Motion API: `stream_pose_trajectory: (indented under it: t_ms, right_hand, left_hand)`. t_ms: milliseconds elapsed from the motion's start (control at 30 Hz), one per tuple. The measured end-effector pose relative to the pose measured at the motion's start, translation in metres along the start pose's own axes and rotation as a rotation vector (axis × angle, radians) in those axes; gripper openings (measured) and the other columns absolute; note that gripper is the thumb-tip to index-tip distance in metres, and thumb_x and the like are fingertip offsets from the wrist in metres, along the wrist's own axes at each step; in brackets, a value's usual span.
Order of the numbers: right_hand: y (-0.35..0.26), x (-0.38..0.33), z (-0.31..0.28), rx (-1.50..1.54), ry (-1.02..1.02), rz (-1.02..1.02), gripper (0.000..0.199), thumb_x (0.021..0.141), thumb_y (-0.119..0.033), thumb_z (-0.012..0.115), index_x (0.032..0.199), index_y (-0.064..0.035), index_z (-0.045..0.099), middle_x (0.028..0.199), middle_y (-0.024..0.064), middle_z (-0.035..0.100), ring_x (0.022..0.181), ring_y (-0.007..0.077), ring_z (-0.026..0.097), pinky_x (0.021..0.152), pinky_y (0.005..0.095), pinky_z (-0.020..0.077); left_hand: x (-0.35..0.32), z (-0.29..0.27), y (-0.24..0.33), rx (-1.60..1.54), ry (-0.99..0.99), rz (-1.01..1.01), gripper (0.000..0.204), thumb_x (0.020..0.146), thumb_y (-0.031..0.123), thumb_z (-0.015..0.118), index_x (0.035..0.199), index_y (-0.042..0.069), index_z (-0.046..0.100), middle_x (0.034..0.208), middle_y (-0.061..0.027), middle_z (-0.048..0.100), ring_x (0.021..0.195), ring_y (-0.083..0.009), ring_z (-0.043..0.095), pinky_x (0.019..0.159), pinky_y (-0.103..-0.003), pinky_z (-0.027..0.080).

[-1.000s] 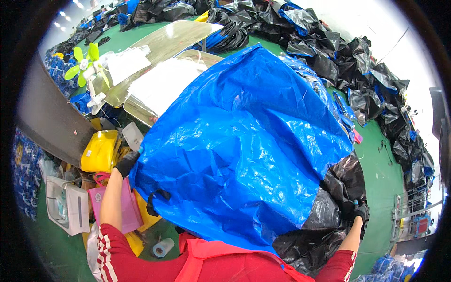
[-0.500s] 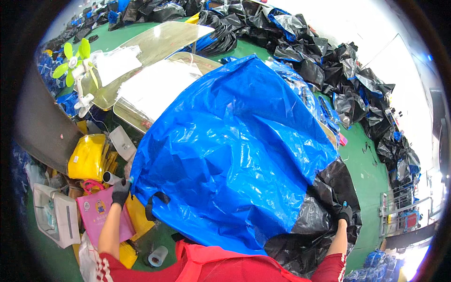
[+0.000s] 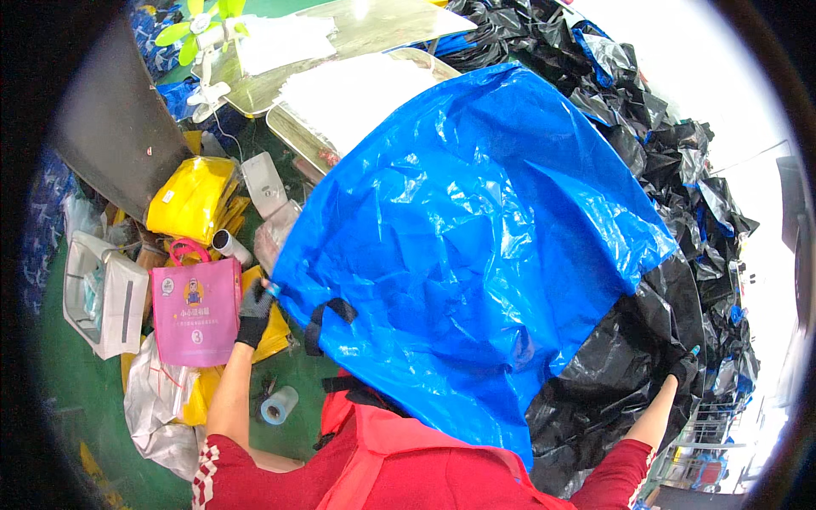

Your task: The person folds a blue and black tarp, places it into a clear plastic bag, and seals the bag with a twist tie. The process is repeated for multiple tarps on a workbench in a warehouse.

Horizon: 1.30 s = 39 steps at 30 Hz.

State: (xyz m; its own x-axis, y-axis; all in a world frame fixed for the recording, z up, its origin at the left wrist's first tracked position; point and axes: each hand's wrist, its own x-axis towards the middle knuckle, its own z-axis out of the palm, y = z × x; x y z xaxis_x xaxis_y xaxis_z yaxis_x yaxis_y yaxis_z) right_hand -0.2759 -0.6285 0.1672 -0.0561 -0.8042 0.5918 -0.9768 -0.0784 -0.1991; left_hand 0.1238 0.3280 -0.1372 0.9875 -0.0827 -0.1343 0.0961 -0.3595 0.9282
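A large blue plastic bag (image 3: 476, 246) with a black handle loop fills the middle of the view, spread out in front of me. My left hand (image 3: 253, 312), in a dark glove, grips its lower left corner. My right hand (image 3: 682, 369), also gloved, holds the far lower right side, where black plastic sheeting (image 3: 612, 374) lies under the blue. My red sleeves come in from the lower edge.
A pink tote bag (image 3: 196, 311) and yellow bags (image 3: 191, 200) lie on the green floor at left, with a roll of tape (image 3: 278, 405) and a white device (image 3: 102, 293). A metal table (image 3: 357, 25) with white sheets stands behind. Heaps of black bags (image 3: 671, 144) pile at right.
The blue bag has swung lower and nearer, my left hand dropping with its corner. The view has tilted down, and my right hand has moved further out to the right.
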Motion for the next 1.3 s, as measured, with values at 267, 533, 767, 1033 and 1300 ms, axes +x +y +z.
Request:
stream_pose_trajectory:
  t_ms: [267,533,767,1033,1300]
  right_hand:
    - [-0.057,-0.031,-0.012,0.025,0.066,0.047,0.065,0.087,-0.065,0.041,0.107,-0.0092,0.069,0.109,0.0193,0.066,0.097,0.0400,0.063,0.083,0.0489,0.0487]
    - [-0.122,-0.103,0.037,-0.077,-0.464,-0.015,0.056,0.086,-0.055,0.051,0.117,-0.0110,0.065,0.122,0.0201,0.061,0.117,0.0327,0.057,0.097,0.0434,0.0453]
    - [-0.115,-0.110,-0.004,0.258,-0.132,-0.489,0.024,0.085,-0.025,0.058,0.101,-0.0084,0.063,0.094,0.0183,0.066,0.089,0.0364,0.063,0.078,0.0487,0.0495]
    - [-0.087,-0.082,0.034,-0.095,-0.362,-0.414,0.040,0.087,-0.043,0.052,0.106,-0.0128,0.069,0.104,0.0173,0.067,0.096,0.0344,0.066,0.081,0.0475,0.0513]
    - [-0.074,-0.125,-0.052,0.034,-0.046,-0.419,0.076,0.076,-0.059,0.064,0.120,0.0020,0.055,0.095,0.0250,0.066,0.087,0.0407,0.066,0.080,0.0484,0.0510]
  left_hand:
    - [0.116,-0.139,0.048,-0.887,0.360,0.391,0.047,0.096,0.044,0.054,0.127,0.009,0.055,0.120,-0.0076,0.059,0.107,-0.0192,0.052,0.098,-0.035,0.040]
    - [0.158,-0.147,0.119,0.831,0.358,0.283,0.055,0.095,0.042,0.050,0.128,-0.002,0.049,0.123,-0.0242,0.056,0.117,-0.0354,0.052,0.100,-0.041,0.040]
    - [0.016,0.218,0.339,0.862,-0.394,1.310,0.063,0.083,0.037,0.064,0.134,0.003,0.047,0.143,-0.0210,0.041,0.133,-0.0419,0.037,0.108,-0.048,0.034]
    - [-0.210,0.440,0.281,0.279,-1.909,1.659,0.063,0.086,0.063,0.045,0.140,0.032,0.042,0.150,-0.0263,0.024,0.140,-0.0451,0.020,0.102,-0.076,0.008]
    - [-0.137,0.453,0.387,0.106,-1.858,0.983,0.042,0.085,0.033,0.066,0.118,0.008,0.062,0.114,-0.0176,0.064,0.107,-0.0308,0.062,0.092,-0.037,0.048]
